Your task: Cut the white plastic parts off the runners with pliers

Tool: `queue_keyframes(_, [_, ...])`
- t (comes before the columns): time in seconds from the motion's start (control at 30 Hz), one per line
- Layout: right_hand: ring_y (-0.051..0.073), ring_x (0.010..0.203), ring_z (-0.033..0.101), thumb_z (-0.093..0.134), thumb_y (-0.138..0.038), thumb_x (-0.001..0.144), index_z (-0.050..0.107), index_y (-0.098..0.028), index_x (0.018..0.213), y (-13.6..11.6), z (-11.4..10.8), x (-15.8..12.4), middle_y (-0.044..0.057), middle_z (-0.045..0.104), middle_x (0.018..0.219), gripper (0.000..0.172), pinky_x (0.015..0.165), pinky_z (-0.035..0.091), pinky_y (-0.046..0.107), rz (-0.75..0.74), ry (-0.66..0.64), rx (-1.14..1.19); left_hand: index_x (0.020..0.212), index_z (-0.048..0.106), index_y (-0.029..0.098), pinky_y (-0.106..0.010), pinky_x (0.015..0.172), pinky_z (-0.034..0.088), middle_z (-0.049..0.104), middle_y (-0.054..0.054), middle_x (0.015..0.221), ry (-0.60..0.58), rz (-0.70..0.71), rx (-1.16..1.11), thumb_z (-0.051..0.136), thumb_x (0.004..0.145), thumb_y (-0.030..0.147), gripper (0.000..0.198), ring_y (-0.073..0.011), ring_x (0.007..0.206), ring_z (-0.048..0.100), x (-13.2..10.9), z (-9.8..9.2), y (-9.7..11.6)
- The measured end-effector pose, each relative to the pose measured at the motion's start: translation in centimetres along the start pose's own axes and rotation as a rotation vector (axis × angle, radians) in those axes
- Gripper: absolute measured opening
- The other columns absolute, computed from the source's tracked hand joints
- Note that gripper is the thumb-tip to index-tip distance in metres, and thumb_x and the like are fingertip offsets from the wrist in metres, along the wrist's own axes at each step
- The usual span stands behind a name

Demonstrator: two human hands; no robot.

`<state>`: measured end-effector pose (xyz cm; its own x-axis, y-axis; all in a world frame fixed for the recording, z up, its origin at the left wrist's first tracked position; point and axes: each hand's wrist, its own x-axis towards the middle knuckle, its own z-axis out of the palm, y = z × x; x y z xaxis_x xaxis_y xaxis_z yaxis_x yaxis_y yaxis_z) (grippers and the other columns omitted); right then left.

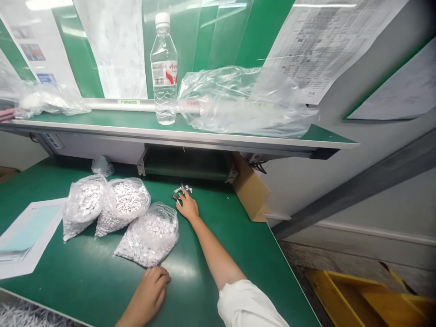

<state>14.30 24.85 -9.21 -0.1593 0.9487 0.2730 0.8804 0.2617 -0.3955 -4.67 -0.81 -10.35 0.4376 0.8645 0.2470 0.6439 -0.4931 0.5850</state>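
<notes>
My right hand (188,206) reaches across the green table with its fingers stretched and apart. Its fingertips are at a small heap of white pieces (188,188). Beside the thumb lies a small dark tool (175,196), partly covered by the hand and too small to name. My left hand (154,287) rests near the front of the table, fingers curled in, with nothing visible in them. Just beyond its knuckles lies a clear plastic bag of small white pieces (148,238). Two similar bags, a middle one (126,200) and a left one (85,200), stand open behind it.
A shelf (112,127) crosses above the table, bearing a water bottle (164,72) and crumpled plastic bags (238,102). Paper sheets (32,231) lie at the left. A cardboard piece (250,190) stands at the right edge; a yellow container (368,295) is lower right.
</notes>
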Motion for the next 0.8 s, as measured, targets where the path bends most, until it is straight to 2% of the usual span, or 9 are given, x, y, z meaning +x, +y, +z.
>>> queue_keyframes(0.1, [0.025,0.118,0.050,0.055,-0.033,0.081,0.053,-0.024,0.130,0.3,0.6,1.0,0.005,0.029,0.152,0.050,0.098,0.039,0.039,0.021,-0.041,0.002,0.105,0.060,0.024,-0.037,0.079,0.053,0.062,-0.010,0.099,-0.018,0.006,0.022,0.040,0.083,0.009,0.033,-0.0235,0.092,0.059,0.3,-0.4,0.3])
queue_keyframes(0.2, [0.025,0.119,0.050,0.055,-0.033,0.080,0.052,-0.024,0.131,0.4,0.7,1.1,0.005,0.037,0.148,0.052,0.100,0.038,0.039,0.037,-0.055,0.055,0.105,0.059,0.021,-0.036,0.084,0.050,0.061,-0.009,0.102,-0.080,-0.023,0.048,0.038,0.084,0.005,0.034,-0.0215,0.095,0.057,0.5,-1.3,1.2])
queue_keyframes(0.3, [0.025,0.119,0.050,0.056,-0.032,0.079,0.054,-0.025,0.129,0.4,0.5,0.8,0.005,0.045,0.142,0.051,0.099,0.039,0.039,0.033,-0.024,0.104,0.104,0.058,0.020,-0.035,0.086,0.048,0.060,-0.008,0.103,-0.089,-0.038,0.034,0.037,0.086,0.005,0.032,-0.0205,0.097,0.056,0.6,-1.7,1.8])
queue_keyframes(0.43, [0.018,0.098,0.061,0.049,-0.031,0.082,0.055,-0.023,0.128,0.7,-0.1,-1.4,0.007,0.050,0.137,0.047,0.085,0.050,0.034,0.043,0.049,0.210,0.104,0.059,0.020,-0.034,0.087,0.046,0.060,-0.007,0.102,-0.069,-0.039,0.013,0.038,0.085,0.004,0.032,-0.0195,0.096,0.055,0.3,-1.5,1.7])
queue_keyframes(0.5, [0.017,0.091,0.063,0.045,-0.032,0.085,0.056,-0.020,0.128,1.1,-0.3,-4.0,0.011,0.052,0.135,0.046,0.080,0.053,0.034,0.041,0.093,0.291,0.104,0.060,0.020,-0.034,0.087,0.046,0.060,-0.007,0.102,-0.057,-0.041,0.005,0.038,0.085,0.004,0.033,-0.0195,0.096,0.055,0.1,-1.5,1.5])
queue_keyframes(0.53, [0.019,0.097,0.062,0.045,-0.034,0.086,0.057,-0.019,0.127,1.4,-0.5,-5.7,0.011,0.053,0.134,0.045,0.083,0.052,0.034,0.035,0.118,0.340,0.104,0.060,0.020,-0.034,0.086,0.046,0.061,-0.007,0.102,-0.055,-0.042,0.000,0.038,0.085,0.004,0.033,-0.0197,0.096,0.055,0.0,-1.5,1.4])
queue_keyframes(0.6, [0.024,0.112,0.057,0.052,-0.041,0.084,0.063,-0.020,0.120,1.7,-0.7,-9.8,0.012,0.057,0.129,0.043,0.094,0.049,0.040,0.040,0.225,0.664,0.107,0.061,0.022,-0.035,0.086,0.046,0.062,-0.006,0.102,-0.055,-0.044,-0.012,0.040,0.087,0.008,0.032,-0.0208,0.095,0.055,0.0,-1.6,1.3])
queue_keyframes(0.7, [0.026,0.121,0.052,0.055,-0.048,0.084,0.064,-0.024,0.118,1.3,-1.5,-16.7,0.010,0.057,0.129,0.042,0.101,0.044,0.044,0.101,0.198,0.923,0.108,0.063,0.024,-0.037,0.086,0.045,0.064,-0.007,0.100,-0.031,-0.071,-0.089,0.039,0.091,0.017,0.030,-0.0224,0.095,0.057,0.5,-1.0,1.5])
queue_keyframes(0.8, [0.026,0.122,0.052,0.058,-0.046,0.084,0.063,-0.026,0.119,-0.4,-2.9,-22.4,0.009,0.057,0.129,0.040,0.101,0.045,0.042,0.076,0.129,0.998,0.107,0.063,0.019,-0.035,0.080,0.048,0.065,-0.008,0.093,0.071,-0.177,-0.326,0.035,0.094,0.029,0.032,-0.0204,0.085,0.060,1.5,0.7,2.4])
